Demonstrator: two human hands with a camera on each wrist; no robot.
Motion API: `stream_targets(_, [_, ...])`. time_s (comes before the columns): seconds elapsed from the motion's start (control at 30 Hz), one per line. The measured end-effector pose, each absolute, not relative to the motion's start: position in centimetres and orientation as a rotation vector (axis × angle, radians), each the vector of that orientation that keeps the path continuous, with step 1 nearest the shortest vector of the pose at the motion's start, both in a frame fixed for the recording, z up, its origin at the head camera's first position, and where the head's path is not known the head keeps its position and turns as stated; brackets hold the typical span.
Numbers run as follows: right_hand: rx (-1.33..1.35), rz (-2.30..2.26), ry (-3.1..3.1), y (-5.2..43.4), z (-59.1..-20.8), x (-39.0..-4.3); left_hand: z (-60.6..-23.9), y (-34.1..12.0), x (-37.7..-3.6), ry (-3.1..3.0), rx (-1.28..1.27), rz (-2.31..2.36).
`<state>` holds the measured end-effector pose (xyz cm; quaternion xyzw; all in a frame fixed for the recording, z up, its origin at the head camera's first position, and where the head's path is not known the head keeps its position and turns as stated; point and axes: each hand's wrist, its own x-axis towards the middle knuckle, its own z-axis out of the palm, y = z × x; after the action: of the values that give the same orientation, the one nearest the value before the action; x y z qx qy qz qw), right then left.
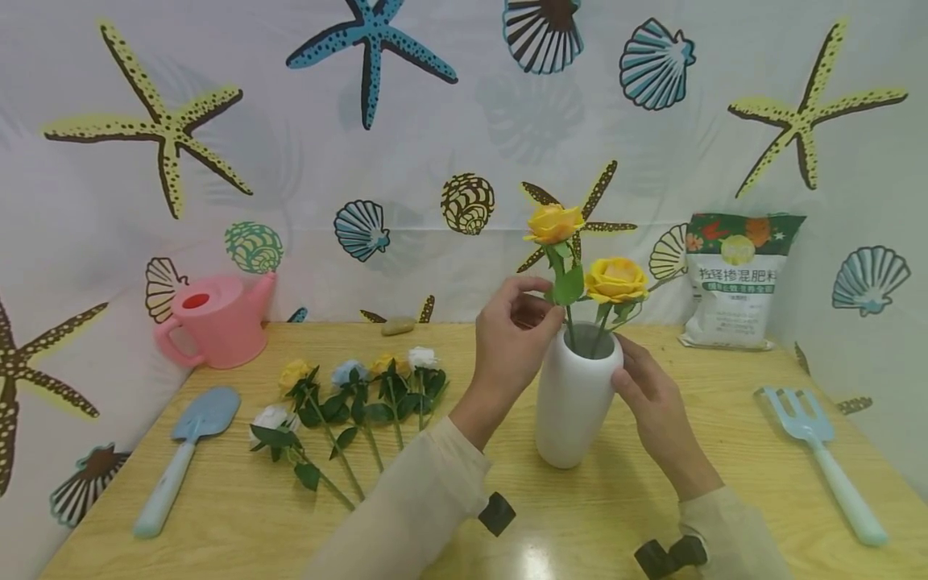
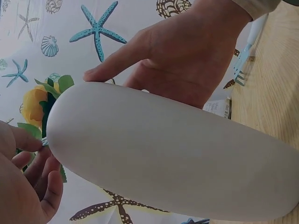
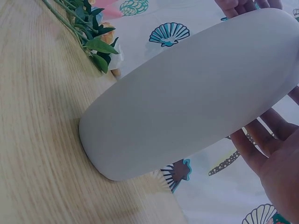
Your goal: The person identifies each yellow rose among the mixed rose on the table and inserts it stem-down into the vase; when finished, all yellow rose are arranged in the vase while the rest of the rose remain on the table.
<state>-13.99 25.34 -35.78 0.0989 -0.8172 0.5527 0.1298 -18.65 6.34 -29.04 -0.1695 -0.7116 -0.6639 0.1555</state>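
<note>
A tall white vase [image 1: 576, 403] stands on the table with two yellow roses in it. My left hand [image 1: 511, 342] pinches the stem of the taller yellow rose [image 1: 554, 224] just above the rim; the left wrist view shows its thumb and fingertips [image 2: 33, 144] meeting there. The other yellow rose [image 1: 616, 280] leans to the right in the vase. My right hand [image 1: 656, 399] holds the vase near its rim from the right, thumb in front and fingers behind. The vase's white side [image 3: 187, 102] fills much of the right wrist view.
Several loose roses, white, blue and yellow, lie left of the vase, among them a white rose [image 1: 274, 423]. A blue trowel [image 1: 192, 439] and a pink watering can [image 1: 221, 322] are farther left. At right are a fertilizer bag [image 1: 735, 290], and a hand fork [image 1: 819, 447]. A stone [image 1: 399, 325] lies behind.
</note>
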Motion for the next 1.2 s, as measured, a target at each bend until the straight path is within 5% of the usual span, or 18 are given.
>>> stream_targets(0.67, [0.274, 1.609, -2.411, 25.2, -35.6, -13.9, -30.3, 3.7, -18.3, -2.071, -0.556, -1.798])
stream_targets(1.2, [0.236, 1.575, -2.447, 25.0, -35.6, -13.7, -35.0, -6.8, -18.4, -2.317, -0.089, -1.644])
